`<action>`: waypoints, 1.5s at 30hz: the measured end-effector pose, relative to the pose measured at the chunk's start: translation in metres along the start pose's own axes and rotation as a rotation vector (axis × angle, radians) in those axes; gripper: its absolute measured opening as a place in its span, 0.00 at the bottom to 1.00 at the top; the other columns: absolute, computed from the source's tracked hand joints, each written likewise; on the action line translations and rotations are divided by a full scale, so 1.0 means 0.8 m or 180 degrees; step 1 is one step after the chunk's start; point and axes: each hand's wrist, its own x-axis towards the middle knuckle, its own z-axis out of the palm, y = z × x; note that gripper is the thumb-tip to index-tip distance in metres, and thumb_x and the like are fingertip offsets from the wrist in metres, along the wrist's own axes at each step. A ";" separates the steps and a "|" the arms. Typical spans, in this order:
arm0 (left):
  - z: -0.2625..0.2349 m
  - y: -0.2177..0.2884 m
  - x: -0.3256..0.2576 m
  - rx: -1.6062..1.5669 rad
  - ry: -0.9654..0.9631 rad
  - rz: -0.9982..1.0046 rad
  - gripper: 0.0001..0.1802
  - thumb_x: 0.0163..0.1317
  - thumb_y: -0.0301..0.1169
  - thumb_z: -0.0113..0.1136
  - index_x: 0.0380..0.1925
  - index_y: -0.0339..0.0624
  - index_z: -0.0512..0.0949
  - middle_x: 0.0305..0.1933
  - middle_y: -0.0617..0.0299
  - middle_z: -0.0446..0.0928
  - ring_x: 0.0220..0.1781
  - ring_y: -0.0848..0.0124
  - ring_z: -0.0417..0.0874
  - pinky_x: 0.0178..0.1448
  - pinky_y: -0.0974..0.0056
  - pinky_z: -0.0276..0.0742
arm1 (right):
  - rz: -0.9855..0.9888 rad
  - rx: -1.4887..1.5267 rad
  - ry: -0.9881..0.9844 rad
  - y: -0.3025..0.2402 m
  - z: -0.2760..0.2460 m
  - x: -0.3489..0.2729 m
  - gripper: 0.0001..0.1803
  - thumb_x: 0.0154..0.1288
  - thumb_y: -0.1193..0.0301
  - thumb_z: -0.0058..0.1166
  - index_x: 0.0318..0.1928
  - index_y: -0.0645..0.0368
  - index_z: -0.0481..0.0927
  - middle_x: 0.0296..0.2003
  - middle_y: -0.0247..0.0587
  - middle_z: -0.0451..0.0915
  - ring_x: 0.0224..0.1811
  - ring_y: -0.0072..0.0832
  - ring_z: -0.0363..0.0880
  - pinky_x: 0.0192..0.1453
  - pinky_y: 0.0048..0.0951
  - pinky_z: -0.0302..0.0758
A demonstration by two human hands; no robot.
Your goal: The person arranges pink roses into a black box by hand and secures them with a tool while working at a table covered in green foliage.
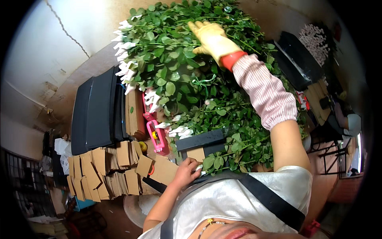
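Observation:
A big heap of leafy green rose stems [171, 59] lies in front of me, its white-wrapped buds [126, 65] pointing left. My right hand [213, 40], in a yellow rubber glove with a red cuff, is stretched over the far side of the heap. Its fingers are spread against the leaves. Close to my body, my bare left hand [187, 173] is curled around a white-wrapped rose bud [198, 168]; its grip is partly hidden. Beside that hand are a brown cardboard piece [195, 153] and a dark grey block [201, 139]. More leafy stems [234, 155] lie to its right.
Pink tape dispensers [158, 137] stand left of the heap. Farther left are stacked black sheets [95, 111] and many brown cardboard pieces [93, 169]. At the back right are a black box [292, 59] and another bunch of pale buds [314, 42]. A person [352, 123] is at the right.

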 end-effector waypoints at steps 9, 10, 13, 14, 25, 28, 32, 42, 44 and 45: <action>0.005 0.000 -0.004 -0.0472 0.0077 -0.0105 0.16 0.60 0.32 0.69 0.49 0.47 0.83 0.45 0.59 0.75 0.39 0.63 0.80 0.44 0.60 0.80 | 0.0389 0.1233 -0.0114 0.029 -0.006 0.002 0.20 0.58 0.69 0.67 0.53 0.55 0.83 0.51 0.41 0.85 0.55 0.42 0.83 0.59 0.40 0.79; 0.006 -0.001 -0.005 -0.0503 0.0083 -0.0104 0.16 0.60 0.32 0.69 0.49 0.47 0.83 0.45 0.59 0.75 0.39 0.63 0.80 0.44 0.60 0.80 | 0.0354 0.1107 0.0125 0.023 -0.018 -0.008 0.19 0.57 0.72 0.65 0.51 0.56 0.83 0.50 0.39 0.85 0.54 0.40 0.83 0.58 0.41 0.79; 0.005 -0.002 -0.009 -0.0513 0.0022 -0.0337 0.15 0.60 0.32 0.69 0.48 0.47 0.84 0.44 0.60 0.75 0.40 0.62 0.80 0.42 0.59 0.78 | 0.0156 0.1106 0.1180 0.020 -0.045 -0.103 0.17 0.54 0.80 0.61 0.45 0.53 0.84 0.41 0.38 0.87 0.42 0.41 0.86 0.45 0.41 0.83; 0.006 -0.002 -0.008 -0.0537 0.0007 -0.0300 0.15 0.60 0.32 0.69 0.48 0.47 0.84 0.44 0.60 0.75 0.40 0.62 0.80 0.42 0.59 0.78 | 0.0254 0.1438 0.1019 0.027 -0.046 -0.133 0.17 0.53 0.81 0.61 0.43 0.52 0.84 0.38 0.38 0.87 0.38 0.41 0.86 0.40 0.40 0.83; 0.007 -0.003 -0.002 -0.0412 0.0047 -0.0103 0.15 0.59 0.31 0.69 0.47 0.44 0.84 0.44 0.56 0.76 0.47 0.56 0.80 0.50 0.56 0.78 | -0.0275 0.1270 -0.1078 0.050 0.011 -0.217 0.18 0.59 0.63 0.65 0.50 0.52 0.85 0.47 0.45 0.85 0.46 0.46 0.85 0.53 0.45 0.82; 0.004 -0.003 -0.005 -0.0455 0.0151 -0.0053 0.15 0.60 0.31 0.69 0.48 0.44 0.84 0.45 0.56 0.76 0.46 0.56 0.80 0.50 0.57 0.78 | -0.0189 0.1606 0.0287 0.043 0.006 -0.111 0.13 0.66 0.67 0.60 0.48 0.55 0.86 0.46 0.44 0.87 0.45 0.45 0.86 0.51 0.42 0.83; 0.003 -0.003 -0.007 -0.0410 0.0120 -0.0140 0.16 0.60 0.31 0.69 0.49 0.45 0.84 0.46 0.56 0.76 0.45 0.57 0.80 0.48 0.58 0.79 | -0.0102 0.1439 0.0974 0.051 0.026 0.025 0.14 0.68 0.65 0.58 0.51 0.54 0.85 0.49 0.43 0.86 0.50 0.43 0.85 0.55 0.41 0.82; 0.021 -0.030 -0.016 -0.0584 0.0079 -0.0082 0.19 0.62 0.32 0.69 0.54 0.48 0.83 0.47 0.58 0.75 0.45 0.61 0.80 0.46 0.60 0.80 | 0.0414 -0.0271 -0.0817 -0.048 0.061 0.186 0.24 0.65 0.69 0.62 0.62 0.44 0.82 0.68 0.41 0.73 0.74 0.38 0.66 0.74 0.39 0.65; 0.023 -0.029 -0.008 -0.0614 -0.0026 -0.0042 0.18 0.62 0.33 0.70 0.53 0.48 0.83 0.47 0.58 0.75 0.46 0.61 0.80 0.46 0.60 0.79 | 0.0456 -0.0365 -0.0619 -0.039 0.093 0.181 0.21 0.67 0.70 0.56 0.61 0.52 0.83 0.64 0.43 0.77 0.70 0.37 0.71 0.70 0.44 0.67; 0.020 -0.028 -0.011 -0.0603 0.0059 -0.0029 0.18 0.62 0.33 0.70 0.52 0.48 0.83 0.47 0.59 0.75 0.45 0.62 0.80 0.46 0.61 0.79 | 0.0405 0.0227 -0.0560 -0.047 0.082 0.176 0.22 0.66 0.72 0.56 0.60 0.54 0.82 0.65 0.40 0.77 0.69 0.36 0.72 0.71 0.41 0.68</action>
